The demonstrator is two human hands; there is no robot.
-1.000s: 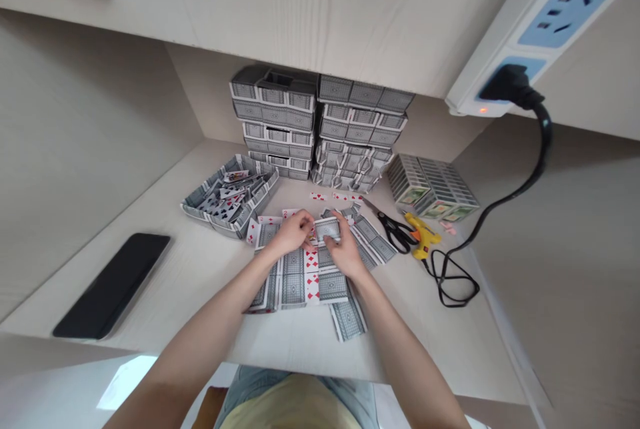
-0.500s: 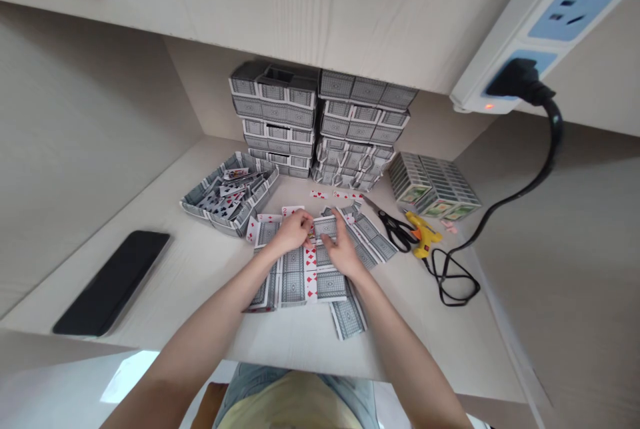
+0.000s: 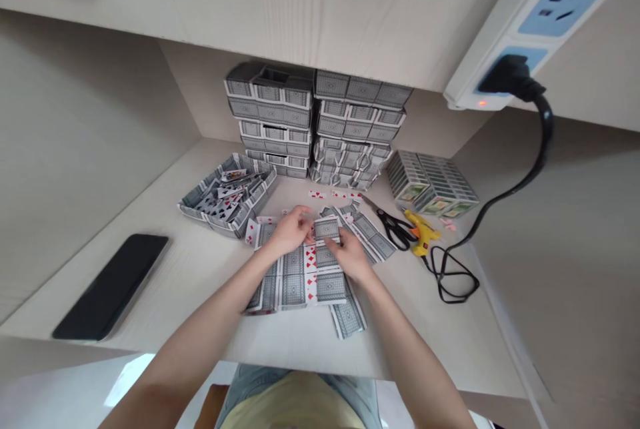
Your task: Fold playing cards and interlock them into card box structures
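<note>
A panel of joined playing cards (image 3: 293,275), mostly grey patterned backs, lies on the desk before me. A strip of red diamond faces runs down its middle. My left hand (image 3: 291,232) is at the upper middle of the panel, fingers curled in by the edge of one grey-backed card (image 3: 327,229); what they pinch is hidden. My right hand (image 3: 351,255) grips that card's right side, thumb on top and fingers at its edge. More joined cards (image 3: 373,235) lie beyond it, and another grey-backed piece (image 3: 349,317) sticks out below the panel.
Boxes built of cards (image 3: 273,112) are stacked at the back. A card tray (image 3: 200,212) holds loose cards. Black scissors (image 3: 395,229), a yellow glue gun (image 3: 424,234) with a cord and card packs (image 3: 433,182) lie right. A black phone (image 3: 110,285) lies left; a power strip (image 3: 505,49) hangs above.
My right hand has slid down and right along the card, its fingers drawing back from the top edge. My left hand has shifted slightly, fingers loosening a little. The view has moved a bit.
</note>
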